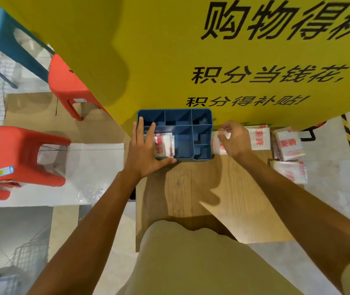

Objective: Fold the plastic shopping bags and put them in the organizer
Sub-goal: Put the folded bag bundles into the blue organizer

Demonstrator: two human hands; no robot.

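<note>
Left hand [143, 150] lies with straight fingers flat against the blue organizer [175, 134], where a folded bag [164, 144] sits in the near-left compartment. Right hand [234, 138] pinches another folded bag [220, 143] just beside the organizer; more bags [288, 145] lie further right on the wooden table [191, 188].

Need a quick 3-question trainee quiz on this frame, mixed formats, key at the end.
1. True or false: the blue organizer already holds folded bags in its near-left compartment.
2. Multiple choice: the right hand is
A. flat on the wooden board
B. curled on a folded bag just right of the organizer
C. inside the organizer
3. Fill in: the left hand lies with straight fingers on the organizer's ____ side.

Key
1. True
2. B; the bag in its grip lies beside the organizer, with more folded bags farther right.
3. Left
</note>
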